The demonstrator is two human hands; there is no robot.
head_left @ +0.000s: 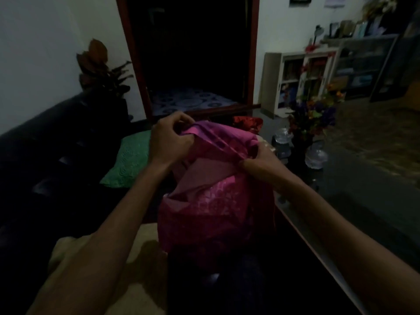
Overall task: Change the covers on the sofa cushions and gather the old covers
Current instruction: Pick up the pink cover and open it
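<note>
Gripping pink cover (211, 201), cushion hidden.

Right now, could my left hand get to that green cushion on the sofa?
Probably yes. The green cushion lies just beside the left hand with nothing between them, but that hand grips the pink cover and must let go first.

The cover (216, 189) is bright pink with a paler lacy pattern on one face. The cushion (131, 160) is green with a quilted wavy texture. The sofa (45, 155) is black. The mattress (188, 101) is blue with pale circles.
</note>
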